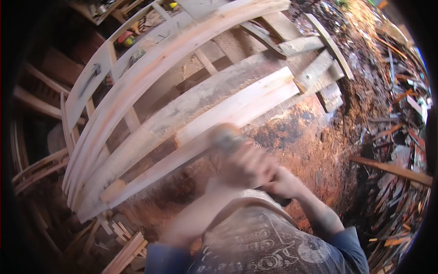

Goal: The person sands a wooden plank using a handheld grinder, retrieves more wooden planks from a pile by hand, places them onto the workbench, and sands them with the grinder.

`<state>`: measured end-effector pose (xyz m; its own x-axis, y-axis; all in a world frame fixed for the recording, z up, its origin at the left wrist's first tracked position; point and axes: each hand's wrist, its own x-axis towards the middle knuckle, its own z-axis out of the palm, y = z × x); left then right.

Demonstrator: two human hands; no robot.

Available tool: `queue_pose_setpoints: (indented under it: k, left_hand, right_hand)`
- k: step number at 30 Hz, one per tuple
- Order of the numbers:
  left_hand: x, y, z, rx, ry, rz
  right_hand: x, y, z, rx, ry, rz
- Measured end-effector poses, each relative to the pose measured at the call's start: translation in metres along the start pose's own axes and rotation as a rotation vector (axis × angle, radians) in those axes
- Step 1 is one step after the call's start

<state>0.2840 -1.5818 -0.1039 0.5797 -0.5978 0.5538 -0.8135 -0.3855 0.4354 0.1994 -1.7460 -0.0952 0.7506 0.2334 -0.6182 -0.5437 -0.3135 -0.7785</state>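
both hands on a tool over the timber frame

left hand (244, 166) and right hand (285, 182) blurred, fingers clenched on a dark-handled tool (228, 137) above the long plank (237, 107).

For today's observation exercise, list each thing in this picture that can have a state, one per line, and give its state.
Left hand: raised in front of the chest, motion-blurred, closed on a dark tool handle.
Right hand: closed on the same handle, lower down.
Dark tool handle: gripped, blurred, its head not clear.
Wooden frame: lying flat, boards pale and unpainted.
Front board: resting on the frame.
Scrap wood pile: loose, scattered.
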Motion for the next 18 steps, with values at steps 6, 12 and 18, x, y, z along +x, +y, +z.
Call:
queue_pose_setpoints:
  k: [6,12,18]
  left_hand:
    - [0.092,0.013,0.100,-0.326,-0.025,0.182]
    - [0.064,0.008,0.069,-0.258,0.034,0.130]
    - [-0.051,-0.009,-0.061,0.129,-0.025,-0.141]
  right_hand:
    - [-0.024,0.025,-0.066,0.339,0.366,0.029]
    - [-0.016,0.019,-0.045,0.298,0.189,0.036]
    - [0.026,-0.023,0.065,-0.211,-0.168,-0.028]
